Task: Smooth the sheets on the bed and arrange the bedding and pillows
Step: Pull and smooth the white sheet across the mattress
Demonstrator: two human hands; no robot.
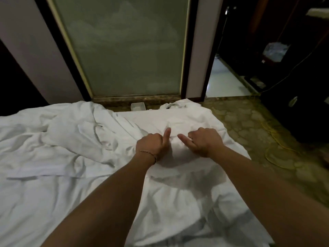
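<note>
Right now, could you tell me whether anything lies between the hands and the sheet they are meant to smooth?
Nothing visible does: the left hand and the right hand already grip the white sheet itself, thumbs extended.

Bed [44, 202], lower frame, covered by a creased white sheet [58, 189]. Rumpled white bedding [74, 132] lies across its upper left.

no legible text, label, brand or number on anything here
</note>
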